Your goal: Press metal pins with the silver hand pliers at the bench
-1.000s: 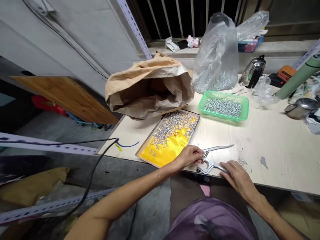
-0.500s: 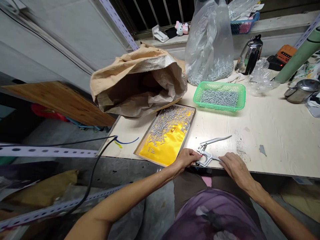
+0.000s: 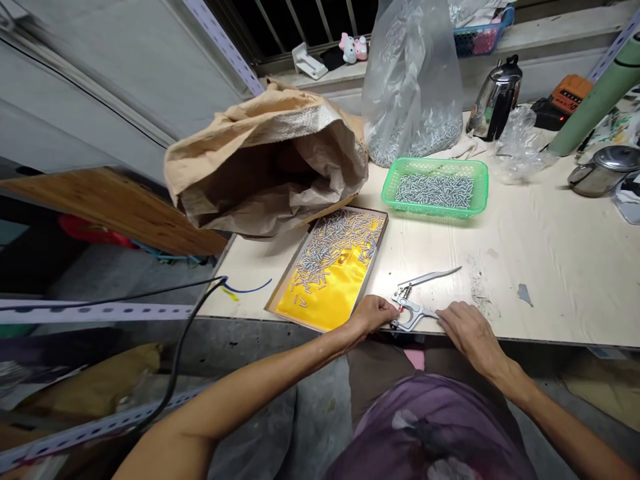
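A pair of silver snap-fastener pliers [image 3: 411, 315] lies at the front edge of the table, its handles spread apart. My right hand [image 3: 467, 325] is closed on the end of the lower handle, with thumb and fingers on either side. At the jaw end, beside a small red part, my left hand [image 3: 374, 313] is pinched closed; what lies between its fingertips is too small and hidden to make out. Just left of the pliers, a shallow tray [image 3: 280, 303] with a yellow lining bears many small metal pins [image 3: 325, 250], heaped toward its far side.
A green plastic basket [image 3: 435, 212] of similar metal pieces stands farther back. Behind it is a clear plastic bag [image 3: 413, 87]. An open brown paper sack [image 3: 270, 160] leans over the tray's far end. A kettle [image 3: 495, 100] and metal cup [image 3: 603, 172] stand right. A black cable [image 3: 187, 333] hangs left.
The view has shifted, so the tabletop things appear higher and farther left. Both hands stay at the pliers; my left fingertips have drawn slightly lower along the jaw end.
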Tool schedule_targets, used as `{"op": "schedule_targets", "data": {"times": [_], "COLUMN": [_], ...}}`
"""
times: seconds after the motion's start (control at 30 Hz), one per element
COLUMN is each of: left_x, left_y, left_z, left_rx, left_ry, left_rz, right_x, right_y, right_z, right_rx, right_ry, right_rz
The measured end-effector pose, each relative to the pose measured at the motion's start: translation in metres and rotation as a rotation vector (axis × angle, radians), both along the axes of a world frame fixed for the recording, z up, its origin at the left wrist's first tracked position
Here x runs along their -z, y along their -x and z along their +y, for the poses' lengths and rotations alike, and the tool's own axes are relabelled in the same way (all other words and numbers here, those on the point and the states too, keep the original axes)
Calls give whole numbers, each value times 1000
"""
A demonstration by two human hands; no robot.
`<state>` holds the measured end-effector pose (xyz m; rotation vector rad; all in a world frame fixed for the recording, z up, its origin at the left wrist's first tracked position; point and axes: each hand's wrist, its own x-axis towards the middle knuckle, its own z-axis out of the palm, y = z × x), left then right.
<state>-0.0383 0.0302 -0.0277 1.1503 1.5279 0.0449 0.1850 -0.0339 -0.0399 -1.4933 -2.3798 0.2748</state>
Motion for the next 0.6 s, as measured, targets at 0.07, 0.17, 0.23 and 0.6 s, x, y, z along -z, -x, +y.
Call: {"op": "schedule_targets", "data": {"times": [0.07, 0.17, 0.23, 0.6], "left_x": [0, -1, -1, -1], "left_y": [1, 1, 2, 3], "left_z": [2, 6, 7, 5], "left_rx": [29, 83, 97, 82], "left_ry": [7, 45, 60, 67], "left_rz": [1, -8, -17, -49], "right_x": [1, 2, 1, 7], "right_y": [0, 0, -1, -26], "right_z": [0, 0, 0, 42], "right_rx": [4, 3, -2, -40], "right_ry": [-6, 1, 22, 39], "right_rz": [0, -4, -14, -121]}}
